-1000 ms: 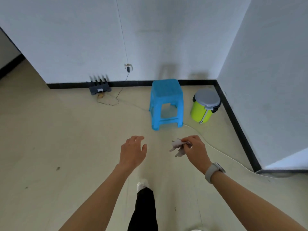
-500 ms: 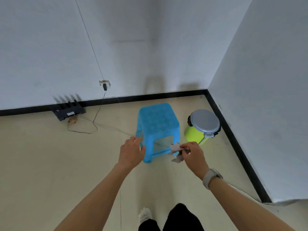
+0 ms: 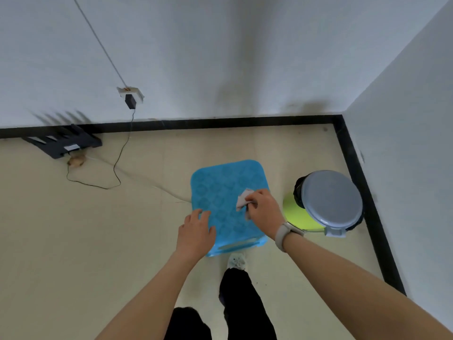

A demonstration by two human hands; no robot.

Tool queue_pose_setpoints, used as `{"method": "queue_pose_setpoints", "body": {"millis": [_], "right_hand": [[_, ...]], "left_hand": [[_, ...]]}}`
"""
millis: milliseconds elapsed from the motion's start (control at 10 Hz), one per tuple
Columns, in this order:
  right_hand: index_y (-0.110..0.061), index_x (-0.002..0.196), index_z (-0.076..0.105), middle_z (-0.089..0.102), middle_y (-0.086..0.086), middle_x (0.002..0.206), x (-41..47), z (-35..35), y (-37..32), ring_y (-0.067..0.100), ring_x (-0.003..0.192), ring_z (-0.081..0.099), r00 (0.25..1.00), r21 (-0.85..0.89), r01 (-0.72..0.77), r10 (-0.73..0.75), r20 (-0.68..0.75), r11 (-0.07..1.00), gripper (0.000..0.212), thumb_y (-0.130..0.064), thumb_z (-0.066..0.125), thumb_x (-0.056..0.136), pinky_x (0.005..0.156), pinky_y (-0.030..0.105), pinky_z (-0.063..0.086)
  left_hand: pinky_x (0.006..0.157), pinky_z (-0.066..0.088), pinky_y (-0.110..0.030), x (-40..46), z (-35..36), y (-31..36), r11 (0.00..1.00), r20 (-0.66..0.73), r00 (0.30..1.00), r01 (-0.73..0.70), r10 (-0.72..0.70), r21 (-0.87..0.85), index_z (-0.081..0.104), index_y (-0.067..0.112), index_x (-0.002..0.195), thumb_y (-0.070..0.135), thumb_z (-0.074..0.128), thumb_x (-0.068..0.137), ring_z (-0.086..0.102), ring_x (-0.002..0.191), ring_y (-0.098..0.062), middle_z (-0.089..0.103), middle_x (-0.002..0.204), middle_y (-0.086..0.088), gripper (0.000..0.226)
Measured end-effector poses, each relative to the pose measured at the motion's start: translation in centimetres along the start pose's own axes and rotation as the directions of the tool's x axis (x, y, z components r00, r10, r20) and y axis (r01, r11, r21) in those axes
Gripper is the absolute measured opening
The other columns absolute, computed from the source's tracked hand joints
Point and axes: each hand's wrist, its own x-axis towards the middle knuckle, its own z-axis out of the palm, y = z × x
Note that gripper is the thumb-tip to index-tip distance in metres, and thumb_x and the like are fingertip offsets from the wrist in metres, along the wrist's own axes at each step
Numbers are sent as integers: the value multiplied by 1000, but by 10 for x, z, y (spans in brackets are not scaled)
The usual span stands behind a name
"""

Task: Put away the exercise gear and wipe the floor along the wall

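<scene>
Right hand (image 3: 263, 212) pinching rag (image 3: 242, 201), left hand (image 3: 196, 233) loose; we have closed on stool (image 3: 228, 190), so corner wiping is near

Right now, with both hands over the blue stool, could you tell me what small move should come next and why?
Probably grip the blue stool with the left hand and shift it aside: it stands near the baseboard, and the right hand already pinches the wipe.
</scene>
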Motion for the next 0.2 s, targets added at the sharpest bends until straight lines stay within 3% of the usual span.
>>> {"method": "queue_pose_setpoints", "body": {"millis": [100, 200], "right_hand": [[2, 98, 65, 55, 13, 108, 49, 25, 16, 25, 95, 57, 1000, 0, 12, -12, 6, 1000, 20, 1, 50, 86, 78, 16, 36], [-1, 104, 63, 56, 12, 119, 69, 52, 49, 29, 102, 58, 994, -22, -6, 9, 108, 1000, 22, -2, 50, 87, 85, 30, 42]], "left_hand": [[102, 36, -40, 45, 15, 1, 1000, 25, 1000, 17, -17, -9, 29, 17, 141, 28, 45, 92, 34, 130, -28, 27, 148, -6, 52], [103, 36, -41, 82, 32, -1, 1000, 57, 998, 11, -11, -3, 22, 18, 144, 28, 45, 92, 27, 134, -29, 17, 152, -7, 58]]}}
